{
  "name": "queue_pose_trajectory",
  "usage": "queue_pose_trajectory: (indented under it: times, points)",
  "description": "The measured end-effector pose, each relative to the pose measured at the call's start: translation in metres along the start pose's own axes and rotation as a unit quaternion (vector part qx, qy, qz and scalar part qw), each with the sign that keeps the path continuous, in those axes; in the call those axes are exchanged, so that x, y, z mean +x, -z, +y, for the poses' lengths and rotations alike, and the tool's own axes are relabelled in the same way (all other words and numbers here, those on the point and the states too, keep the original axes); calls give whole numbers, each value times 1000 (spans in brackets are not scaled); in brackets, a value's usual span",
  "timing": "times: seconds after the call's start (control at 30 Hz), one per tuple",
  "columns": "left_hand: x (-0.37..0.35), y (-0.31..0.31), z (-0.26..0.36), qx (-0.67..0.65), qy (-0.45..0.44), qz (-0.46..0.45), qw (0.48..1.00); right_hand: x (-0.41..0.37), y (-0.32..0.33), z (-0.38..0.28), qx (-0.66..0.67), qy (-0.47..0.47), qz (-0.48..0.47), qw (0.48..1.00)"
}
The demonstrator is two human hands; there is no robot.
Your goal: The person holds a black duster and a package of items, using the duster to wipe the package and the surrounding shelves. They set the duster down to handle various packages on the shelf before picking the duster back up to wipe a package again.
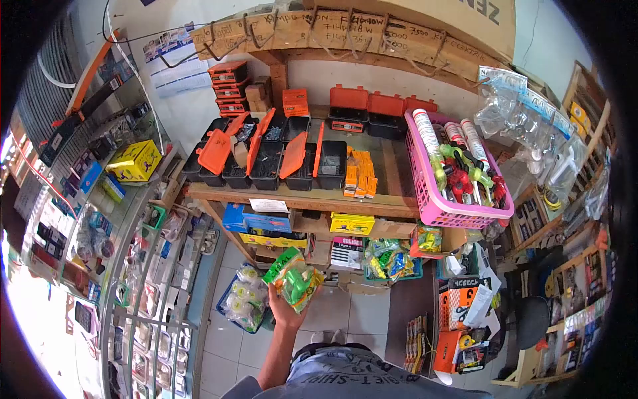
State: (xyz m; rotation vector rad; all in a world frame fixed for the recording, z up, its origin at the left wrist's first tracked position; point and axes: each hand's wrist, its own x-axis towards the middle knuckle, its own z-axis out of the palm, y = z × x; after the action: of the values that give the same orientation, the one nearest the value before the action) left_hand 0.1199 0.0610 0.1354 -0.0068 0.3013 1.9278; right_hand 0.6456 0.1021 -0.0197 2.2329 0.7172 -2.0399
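Note:
My left hand (287,311) is raised in front of my body, closed around the lower part of a clear plastic packet (292,280). The packet has a green printed top and bright green items inside, whose kind I cannot make out. Just left of and below it, a blue basket (222,307) on the floor holds several clear-wrapped round pieces. Beyond the packet, under the wooden bench, stand a yellow box (352,224) and a basket of similar colourful packets (392,258). My right hand does not show.
Black boxes with orange lids (266,169) line the wooden bench (306,196). A pink basket (458,214) with tubes and green and red tools sits at its right end. Glass display shelves (143,266) flank me on the left; a dark chair (531,322) stands right.

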Motion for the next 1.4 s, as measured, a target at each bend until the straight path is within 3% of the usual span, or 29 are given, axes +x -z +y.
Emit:
queue_pose_trajectory:
  times: [0.3, 0.37, 0.43, 0.47, 0.53, 0.63, 0.67, 0.77, 0.9, 0.93, 0.97, 1.07, 1.17, 1.23, 1.3, 1.4]
  points:
    - [2, -4, -1, -41, 49, -29, 998, -47, -38, 16, -134, -26, -25, 990]
    - [1, -8, -1, -59, 45, -16, 997, -80, -67, -18, -16, 101, -23, 995]
    - [2, -5, -1, -49, 36, -19, 998, -98, -95, -47, 59, 244, -38, 967]
    - [3, -7, 2, -52, 27, -11, 998, -112, -109, -60, 54, 241, -40, 968]
    - [6, -12, 9, -59, 6, 3, 998, -138, -137, -77, 69, 371, -66, 924]
    - [12, -11, 21, -68, -25, 6, 997, -148, -162, -75, -30, 398, -94, 912]
    - [14, -1, 27, -55, -20, 7, 998, -129, -163, -66, -57, 423, -158, 890]
    - [9, -31, 35, -10, -42, 16, 999, -167, -195, -81, -127, 475, -142, 859]
    - [15, -4, 43, -48, -25, 24, 998, -169, -193, -86, -146, 492, -132, 848]
    - [13, -10, 43, -48, -20, 14, 999, -164, -184, -82, -229, 431, -116, 865]
    - [11, -17, 43, -48, -16, 4, 999, -164, -184, -81, -230, 432, -114, 865]
    - [9, -18, 47, -33, -20, -16, 999, -170, -188, -85, -217, 532, -102, 812]
    - [11, 7, 50, -40, -17, -10, 999, -181, -199, -84, -162, 478, -82, 860]
    - [2, -12, 53, -19, -13, 17, 1000, -194, -201, -86, -220, 444, -94, 864]
    - [11, 4, 57, -23, -49, 37, 998, -175, -196, -76, -233, 521, -105, 814]
    - [2, 9, 60, -61, -24, -45, 997, -187, -204, -80, -196, 507, -73, 836]
